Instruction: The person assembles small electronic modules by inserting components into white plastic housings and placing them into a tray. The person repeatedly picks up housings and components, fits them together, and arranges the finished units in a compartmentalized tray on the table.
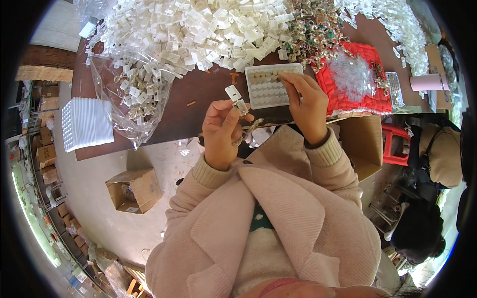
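Observation:
My left hand is closed, thumb and fingers pinching a small white plastic case with a lighter flap standing up and a dark slot in it. A thin clear-and-metal strand hangs beside its fingers. Over the right part of a white tray, my right hand has thumb and forefinger pressed together. Whatever lies between those fingertips is too small to make out. Rows of small round discs sit in the tray, tan along the far row and pale nearer to me.
A big heap of white plastic cases covers the far table. Left are a clear bag of parts and stacked white trays. Right lies a red cloth with clear bits, below a pile of shiny trinkets. Cardboard boxes stand below.

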### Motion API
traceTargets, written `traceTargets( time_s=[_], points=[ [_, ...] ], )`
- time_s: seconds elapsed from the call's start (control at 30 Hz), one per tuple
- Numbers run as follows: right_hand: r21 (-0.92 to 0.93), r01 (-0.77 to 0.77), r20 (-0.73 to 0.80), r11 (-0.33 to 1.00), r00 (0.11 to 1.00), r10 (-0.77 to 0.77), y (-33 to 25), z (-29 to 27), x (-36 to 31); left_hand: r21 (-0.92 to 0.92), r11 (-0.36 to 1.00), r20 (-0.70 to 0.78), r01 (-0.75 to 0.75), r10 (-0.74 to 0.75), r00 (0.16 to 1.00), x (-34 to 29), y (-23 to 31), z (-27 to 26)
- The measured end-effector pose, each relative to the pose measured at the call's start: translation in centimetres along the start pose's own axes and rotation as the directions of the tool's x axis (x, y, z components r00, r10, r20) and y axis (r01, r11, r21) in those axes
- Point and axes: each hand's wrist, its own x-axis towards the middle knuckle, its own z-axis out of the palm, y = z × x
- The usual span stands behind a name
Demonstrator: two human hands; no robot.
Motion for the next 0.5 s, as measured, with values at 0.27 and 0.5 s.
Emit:
traceTargets(
  time_s=[0.27,0.5],
  points=[
    [-0.279,0.176,0.063,0.944,0.984,-0.165,2.0,2.0,0.7,-0.029,0.999,0.015,0.040,-0.039,0.999,0.3,0.1,0.1],
    [-0.005,0.165,0.083,0.986,0.983,-0.164,-0.5,1.4,0.9,-0.054,0.997,0.043,0.050,-0.047,0.998,0.6,0.2,0.4]
  ],
)
